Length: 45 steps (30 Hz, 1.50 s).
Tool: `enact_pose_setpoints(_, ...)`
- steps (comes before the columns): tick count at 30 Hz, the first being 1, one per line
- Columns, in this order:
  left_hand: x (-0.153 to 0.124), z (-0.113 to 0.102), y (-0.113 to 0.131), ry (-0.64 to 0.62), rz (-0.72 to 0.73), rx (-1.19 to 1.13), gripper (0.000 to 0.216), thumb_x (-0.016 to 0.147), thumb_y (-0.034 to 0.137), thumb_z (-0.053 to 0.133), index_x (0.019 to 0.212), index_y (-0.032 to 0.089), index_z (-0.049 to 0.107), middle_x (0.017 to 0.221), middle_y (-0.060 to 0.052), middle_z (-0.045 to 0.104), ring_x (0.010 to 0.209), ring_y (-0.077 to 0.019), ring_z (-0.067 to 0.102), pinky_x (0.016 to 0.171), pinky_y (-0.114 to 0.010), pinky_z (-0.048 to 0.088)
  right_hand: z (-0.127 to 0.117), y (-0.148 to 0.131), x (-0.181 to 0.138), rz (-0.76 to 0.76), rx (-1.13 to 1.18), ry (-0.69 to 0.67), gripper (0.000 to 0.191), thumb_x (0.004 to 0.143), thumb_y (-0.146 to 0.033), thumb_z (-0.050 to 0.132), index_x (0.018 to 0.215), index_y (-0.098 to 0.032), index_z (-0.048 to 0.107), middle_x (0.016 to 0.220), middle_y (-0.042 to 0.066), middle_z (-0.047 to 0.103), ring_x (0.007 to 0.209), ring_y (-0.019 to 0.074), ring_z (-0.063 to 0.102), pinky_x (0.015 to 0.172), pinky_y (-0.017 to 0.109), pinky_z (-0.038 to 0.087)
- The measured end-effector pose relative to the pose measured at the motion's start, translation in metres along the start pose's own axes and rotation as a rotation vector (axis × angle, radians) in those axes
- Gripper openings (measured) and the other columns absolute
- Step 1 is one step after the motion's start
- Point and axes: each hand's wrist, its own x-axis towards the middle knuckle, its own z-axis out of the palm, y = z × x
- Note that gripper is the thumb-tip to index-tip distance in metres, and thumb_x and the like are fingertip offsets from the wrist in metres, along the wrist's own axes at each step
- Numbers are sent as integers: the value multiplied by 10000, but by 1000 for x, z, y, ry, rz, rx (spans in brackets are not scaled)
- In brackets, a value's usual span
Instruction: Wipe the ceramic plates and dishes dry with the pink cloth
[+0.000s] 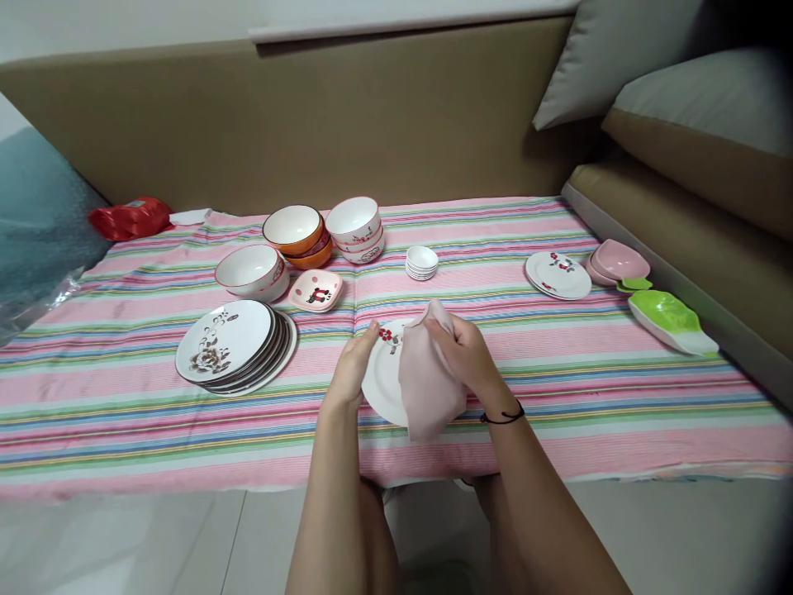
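Note:
A white plate with a red flower pattern (382, 373) is held over the striped cloth in front of me. My left hand (354, 366) grips its left rim, fingers curled around the edge. My right hand (466, 355) is closed on a pale pink cloth (426, 382) and presses it against the plate's face. The cloth covers most of the plate's right half. A thin black band sits on my right wrist.
A stack of flowered plates (234, 347) lies at left, with bowls (253, 270) (296, 234) (355, 227) and a small pink square dish (316, 290) behind. Small white dishes (422, 262) stand centre; a plate (557, 275), pink dishes (619, 261) and a green dish (672, 320) lie right. A sofa backs the striped tablecloth (124, 413).

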Motion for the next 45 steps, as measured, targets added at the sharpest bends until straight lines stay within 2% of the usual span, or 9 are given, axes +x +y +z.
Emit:
enact_pose_setpoints(7,12,14,-10,324,138,-156,404,778,512,617,901,132,681,840,-71,732,763,-209,677,657,-279,514,1,-1,2,60,58,202,396,835,-468,515,621,-211,303,580,-51,280,557,105,310,509,241,261)
enact_pose_setpoints(11,17,25,-17,409,210,-192,413,852,522,513,958,157,677,1003,-72,718,922,-201,662,741,-265,520,11,-3,-2,66,59,299,333,843,-485,502,684,-203,424,632,-27,439,623,138,424,569,250,335)
enact_pose_setpoints(15,19,35,-23,279,248,-263,366,852,476,540,1025,176,658,1120,-62,682,1040,-196,616,795,-246,501,26,-2,-7,80,37,375,326,859,-500,465,755,-194,508,695,9,550,682,172,496,612,263,370)
enact_pose_setpoints(19,15,35,-22,53,217,-162,436,770,441,654,1130,198,608,1154,-63,659,962,-207,627,712,-244,491,26,1,-6,105,39,426,345,869,-505,439,784,-185,538,737,28,582,703,179,509,631,266,381)
enact_pose_setpoints(24,7,20,-12,-139,113,58,379,668,337,759,990,170,653,950,-53,698,768,-164,619,658,-234,459,7,1,0,76,61,490,311,839,-468,502,689,-199,464,630,-24,472,614,142,428,561,248,340)
enact_pose_setpoints(32,-2,5,1,-441,2,316,297,704,316,726,938,138,683,896,-81,696,791,-193,621,745,-301,488,-11,5,-3,64,24,451,357,819,-449,537,627,-207,357,598,-45,336,585,118,339,528,244,279)
enact_pose_setpoints(36,-2,7,-5,-380,-28,296,316,683,321,744,937,150,667,899,-72,684,785,-182,613,715,-288,493,-16,8,-1,71,61,421,371,820,-486,529,632,-207,373,604,-42,341,586,120,331,530,247,288)
enact_pose_setpoints(41,4,18,-16,-242,72,117,309,647,310,775,874,147,643,763,-14,656,634,-110,553,602,-215,435,-2,5,-1,87,85,589,338,839,-473,495,647,-205,420,619,-30,413,603,134,397,556,251,331)
enact_pose_setpoints(45,7,23,-12,-156,109,63,308,608,292,804,817,135,641,731,-5,644,604,-86,524,575,-187,410,10,1,-4,76,77,583,305,848,-473,487,774,-182,535,707,6,528,669,159,476,603,267,371)
